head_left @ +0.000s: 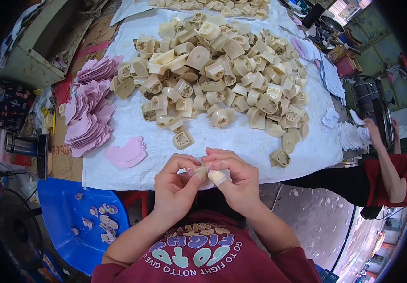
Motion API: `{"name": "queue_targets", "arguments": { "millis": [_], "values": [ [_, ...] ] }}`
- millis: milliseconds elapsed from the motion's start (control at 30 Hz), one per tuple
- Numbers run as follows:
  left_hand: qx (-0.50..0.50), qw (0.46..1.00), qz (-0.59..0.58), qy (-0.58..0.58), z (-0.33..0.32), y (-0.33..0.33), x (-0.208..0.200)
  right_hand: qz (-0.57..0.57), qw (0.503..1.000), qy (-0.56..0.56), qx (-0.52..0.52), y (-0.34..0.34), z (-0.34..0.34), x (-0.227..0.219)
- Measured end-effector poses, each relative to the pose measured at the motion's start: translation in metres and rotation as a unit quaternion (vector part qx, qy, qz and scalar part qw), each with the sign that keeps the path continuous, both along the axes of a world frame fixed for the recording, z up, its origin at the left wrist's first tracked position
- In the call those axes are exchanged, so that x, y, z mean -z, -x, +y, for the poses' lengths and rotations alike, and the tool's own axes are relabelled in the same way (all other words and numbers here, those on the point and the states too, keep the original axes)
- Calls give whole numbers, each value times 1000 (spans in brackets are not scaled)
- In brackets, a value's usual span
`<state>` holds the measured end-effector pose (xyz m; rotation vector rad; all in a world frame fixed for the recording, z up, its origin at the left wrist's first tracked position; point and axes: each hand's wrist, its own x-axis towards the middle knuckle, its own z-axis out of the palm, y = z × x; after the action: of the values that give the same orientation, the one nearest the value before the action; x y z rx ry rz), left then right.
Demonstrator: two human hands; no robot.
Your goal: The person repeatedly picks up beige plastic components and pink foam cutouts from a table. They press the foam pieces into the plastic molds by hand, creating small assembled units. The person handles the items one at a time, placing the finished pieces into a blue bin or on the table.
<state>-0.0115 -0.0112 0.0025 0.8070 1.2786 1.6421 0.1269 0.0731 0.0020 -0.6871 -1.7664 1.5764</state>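
Close to my body, at the table's front edge, both hands pinch a small beige shoe heel (pixel 203 169) with pink material showing at its ends. My left hand (pixel 177 186) closes thumb and fingers on its left end. My right hand (pixel 238 184) grips the other end, and a pale wrapping shows on its thumb. Much of the held heel is hidden by my fingers. Just beyond lies a big pile of loose beige heels (pixel 222 70). Left of my hands, a few flat pink cut pieces (pixel 127 152) rest on the white sheet (pixel 165 165).
Stacks of pink pieces (pixel 90 108) line the table's left side. Below them, a blue plastic basin (pixel 66 236) holds several pink-covered heels (pixel 108 221). A fan (pixel 17 226) stands far left. At the right, a co-worker's arm (pixel 387 155) reaches toward white pieces (pixel 352 136).
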Motion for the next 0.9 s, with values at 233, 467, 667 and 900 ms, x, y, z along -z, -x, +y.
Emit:
{"name": "queue_targets", "arguments": {
  "millis": [233, 467, 667, 900],
  "values": [
    [27, 999, 22, -2, -3, 4, 0, -46, 984, -172, -12, 3, 10, -6],
    [76, 983, 162, 43, -5, 20, 0, -93, 982, -158, -47, 5, 11, -6],
    [96, 951, 295, 10, -1, 29, -7, -82, 995, -39, -41, 1, 8, 0],
    [139, 885, -435, 89, -6, 20, 7, -83, 953, -280, 80, 2, -3, 3]
  ]
}}
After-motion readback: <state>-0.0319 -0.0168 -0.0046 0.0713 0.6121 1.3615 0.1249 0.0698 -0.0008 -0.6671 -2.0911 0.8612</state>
